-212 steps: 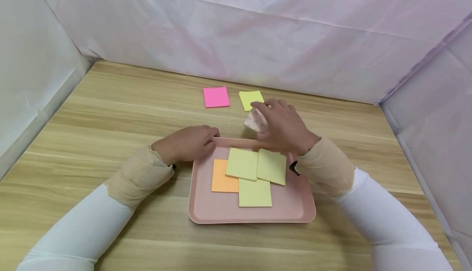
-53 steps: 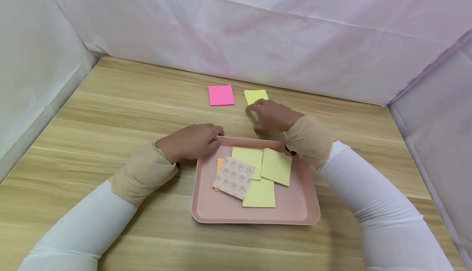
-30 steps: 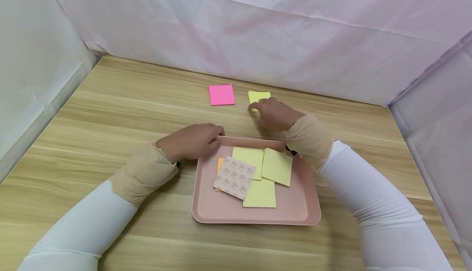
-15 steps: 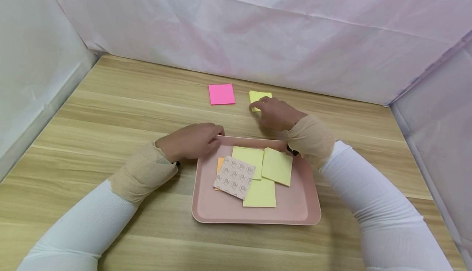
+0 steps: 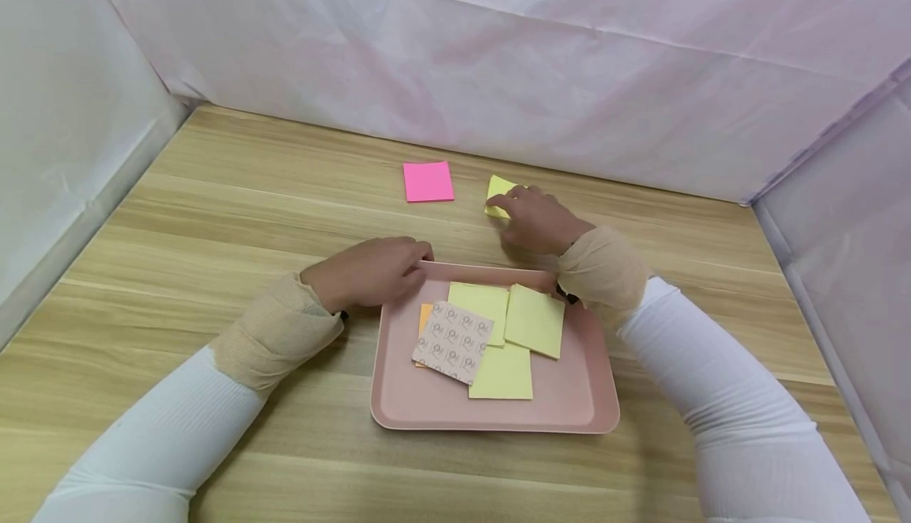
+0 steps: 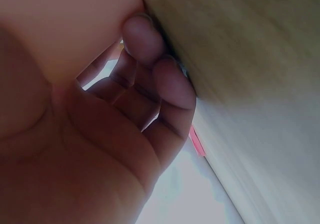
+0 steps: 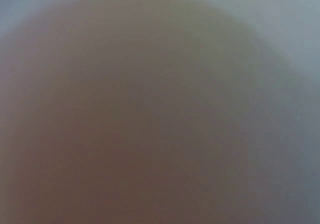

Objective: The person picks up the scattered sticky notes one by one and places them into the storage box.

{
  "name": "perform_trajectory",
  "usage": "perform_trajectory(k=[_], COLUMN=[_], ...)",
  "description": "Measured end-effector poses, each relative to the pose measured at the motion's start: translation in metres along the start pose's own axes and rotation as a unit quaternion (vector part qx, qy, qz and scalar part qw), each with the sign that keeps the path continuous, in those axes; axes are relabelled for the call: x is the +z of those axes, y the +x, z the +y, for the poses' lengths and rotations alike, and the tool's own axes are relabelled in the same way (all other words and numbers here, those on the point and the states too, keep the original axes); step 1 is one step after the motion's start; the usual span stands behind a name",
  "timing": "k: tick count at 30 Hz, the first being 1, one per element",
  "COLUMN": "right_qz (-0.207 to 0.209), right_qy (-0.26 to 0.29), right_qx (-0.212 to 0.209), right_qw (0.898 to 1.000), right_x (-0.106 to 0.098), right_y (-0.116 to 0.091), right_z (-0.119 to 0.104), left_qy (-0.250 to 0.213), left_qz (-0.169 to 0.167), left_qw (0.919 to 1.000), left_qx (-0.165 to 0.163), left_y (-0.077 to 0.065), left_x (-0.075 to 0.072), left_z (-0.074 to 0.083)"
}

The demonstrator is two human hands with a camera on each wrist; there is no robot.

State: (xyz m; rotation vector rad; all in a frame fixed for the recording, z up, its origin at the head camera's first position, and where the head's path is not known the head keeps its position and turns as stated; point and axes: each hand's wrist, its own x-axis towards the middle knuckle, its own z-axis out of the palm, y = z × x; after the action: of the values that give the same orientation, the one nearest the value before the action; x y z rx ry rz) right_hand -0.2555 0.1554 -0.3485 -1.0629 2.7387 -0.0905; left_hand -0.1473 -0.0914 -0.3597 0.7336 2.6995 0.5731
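Note:
In the head view, my left hand (image 5: 368,271) grips the far left corner of a pink tray (image 5: 491,416). The left wrist view shows its fingers (image 6: 172,84) curled by the tray wall (image 6: 75,19). My right hand (image 5: 542,221) holds a bright yellow sticky note pad (image 5: 498,188) on the table behind the tray; the hand covers much of the pad, and its thumb is hidden. In the tray lie a patterned pad (image 5: 453,342), an orange pad (image 5: 425,313) mostly beneath it, and pale yellow pads (image 5: 535,323). The right wrist view is only a blur.
A pink sticky note pad (image 5: 429,182) lies on the wooden table (image 5: 285,183), left of the yellow one. Pale cloth walls (image 5: 498,56) close off the table's back and sides.
The patterned pad, earlier in my right hand, now lies in the tray. My right hand went to the yellow pad, which has shifted slightly right and turned. My left hand stays at the corner.

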Motion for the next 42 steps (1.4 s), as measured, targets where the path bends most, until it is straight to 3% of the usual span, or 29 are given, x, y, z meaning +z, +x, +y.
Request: perform_trajectory(k=[6, 16, 33, 42], right_qz=[0.012, 0.051, 0.063, 0.090], right_qy=[0.012, -0.013, -0.024, -0.037], right_qx=[0.007, -0.027, -0.006, -0.020], right_qw=[1.000, 0.998, 0.998, 0.995], right_x=[0.002, 0.003, 0.010, 0.015], right_y=[-0.003, -0.008, -0.008, -0.011], right_z=[-0.001, 0.002, 0.002, 0.004], left_qy=[-0.002, -0.003, -0.009, -0.007], left_qz=[0.004, 0.005, 0.000, 0.001], left_qw=[1.0000, 1.0000, 1.0000, 1.0000], left_qx=[0.002, -0.001, -0.001, 0.004], left_y=[0.000, 0.001, 0.000, -0.001], left_x=[0.001, 0.000, -0.001, -0.003], left_z=[-0.002, -0.001, -0.002, -0.001])
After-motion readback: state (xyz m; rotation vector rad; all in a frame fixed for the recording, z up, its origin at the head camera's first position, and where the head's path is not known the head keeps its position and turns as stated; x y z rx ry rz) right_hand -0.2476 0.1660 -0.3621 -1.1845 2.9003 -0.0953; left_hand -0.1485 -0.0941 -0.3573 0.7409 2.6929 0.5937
